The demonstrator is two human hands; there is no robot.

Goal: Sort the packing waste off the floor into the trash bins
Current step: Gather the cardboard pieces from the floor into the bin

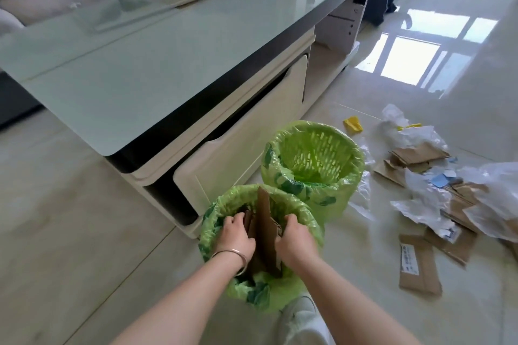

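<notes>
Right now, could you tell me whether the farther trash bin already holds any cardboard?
No, the farther bin shows only its green liner inside, while the cardboard stands in the nearer bin.

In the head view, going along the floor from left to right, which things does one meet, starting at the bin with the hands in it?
Near bin holding cardboard → far bin → yellow scrap → labelled cardboard piece → clear plastic wrap.
</notes>
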